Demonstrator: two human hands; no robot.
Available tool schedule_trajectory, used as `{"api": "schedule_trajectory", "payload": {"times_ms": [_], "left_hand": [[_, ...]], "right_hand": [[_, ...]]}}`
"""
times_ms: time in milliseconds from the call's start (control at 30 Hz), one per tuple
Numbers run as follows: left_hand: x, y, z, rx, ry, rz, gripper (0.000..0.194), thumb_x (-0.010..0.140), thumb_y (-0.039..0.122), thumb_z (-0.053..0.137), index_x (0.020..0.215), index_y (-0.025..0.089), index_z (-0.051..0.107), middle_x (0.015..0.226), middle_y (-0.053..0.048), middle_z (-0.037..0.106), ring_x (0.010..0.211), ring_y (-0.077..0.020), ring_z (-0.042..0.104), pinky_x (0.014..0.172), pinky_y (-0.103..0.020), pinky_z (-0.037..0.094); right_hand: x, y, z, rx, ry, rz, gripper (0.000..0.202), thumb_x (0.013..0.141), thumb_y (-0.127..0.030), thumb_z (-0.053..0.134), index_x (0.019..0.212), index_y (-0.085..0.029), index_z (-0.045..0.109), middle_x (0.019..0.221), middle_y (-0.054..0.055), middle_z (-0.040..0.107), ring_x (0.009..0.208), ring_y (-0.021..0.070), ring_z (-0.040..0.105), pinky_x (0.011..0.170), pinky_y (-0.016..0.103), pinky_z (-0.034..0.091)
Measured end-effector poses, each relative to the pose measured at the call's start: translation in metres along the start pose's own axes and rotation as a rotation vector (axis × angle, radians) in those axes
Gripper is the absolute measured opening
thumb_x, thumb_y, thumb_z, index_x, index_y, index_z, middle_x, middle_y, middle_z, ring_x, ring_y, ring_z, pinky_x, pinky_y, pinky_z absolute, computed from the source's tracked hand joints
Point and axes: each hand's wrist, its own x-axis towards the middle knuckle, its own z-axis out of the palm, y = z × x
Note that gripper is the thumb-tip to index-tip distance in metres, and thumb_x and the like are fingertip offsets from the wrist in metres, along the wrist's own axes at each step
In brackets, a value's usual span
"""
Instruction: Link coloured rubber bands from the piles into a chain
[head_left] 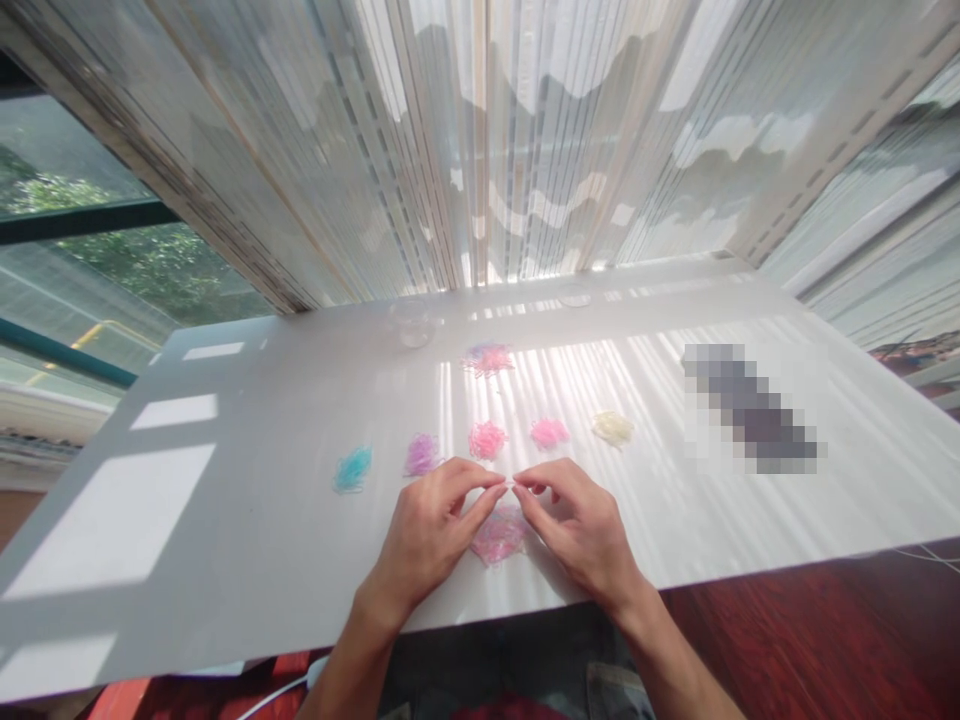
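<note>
My left hand and my right hand meet fingertip to fingertip above the white table. Each is closed in a pinch, and a tiny, pale rubber band seems to stretch between them. Beneath my fingers lies a mixed pile of small rubber bands, mostly pink, partly covered by the hands. Beyond them runs a row of sorted piles: teal bands, purple bands, coral-pink bands, bright pink bands and pale yellow bands.
Farther back sits another pink and lilac pile. A clear round container and a clear disc-like piece stand near the curtain. A blurred-out dark object lies on the right. Sunlight stripes the tabletop.
</note>
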Motion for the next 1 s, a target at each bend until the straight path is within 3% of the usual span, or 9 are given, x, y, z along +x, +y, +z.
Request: {"api": "schedule_trajectory", "payload": {"times_ms": [333,600,1000], "left_hand": [[0.002,-0.002,-0.005,0.042,-0.019,0.022,0.011,0.098,0.023,0.064,0.101,0.023,0.074,0.094,-0.002,0.076,0.071,-0.0129,0.065,0.067,-0.022,0.054],[0.027,-0.014,-0.022,0.195,0.009,0.002,0.015,0.097,0.026,0.062,0.099,0.024,0.077,0.093,-0.001,0.076,0.073,-0.0137,0.066,0.069,-0.024,0.051],[0.031,-0.025,-0.014,0.335,-0.039,-0.124,0.020,0.099,0.035,0.059,0.099,0.025,0.077,0.095,0.000,0.076,0.074,-0.0160,0.068,0.069,-0.027,0.049]], "right_hand": [[-0.001,0.001,0.001,0.015,0.011,-0.005,0.009,0.095,-0.017,0.065,0.098,-0.023,0.070,0.087,0.004,0.074,0.076,0.0181,0.069,0.069,0.029,0.059],[-0.002,0.001,0.000,0.020,-0.027,0.044,0.016,0.095,-0.017,0.064,0.110,-0.022,0.069,0.093,0.004,0.075,0.078,0.0178,0.069,0.067,0.028,0.057],[-0.003,0.003,-0.001,-0.020,-0.075,-0.031,0.011,0.099,-0.017,0.059,0.103,-0.021,0.068,0.088,0.005,0.072,0.079,0.0196,0.068,0.073,0.032,0.055]]}}
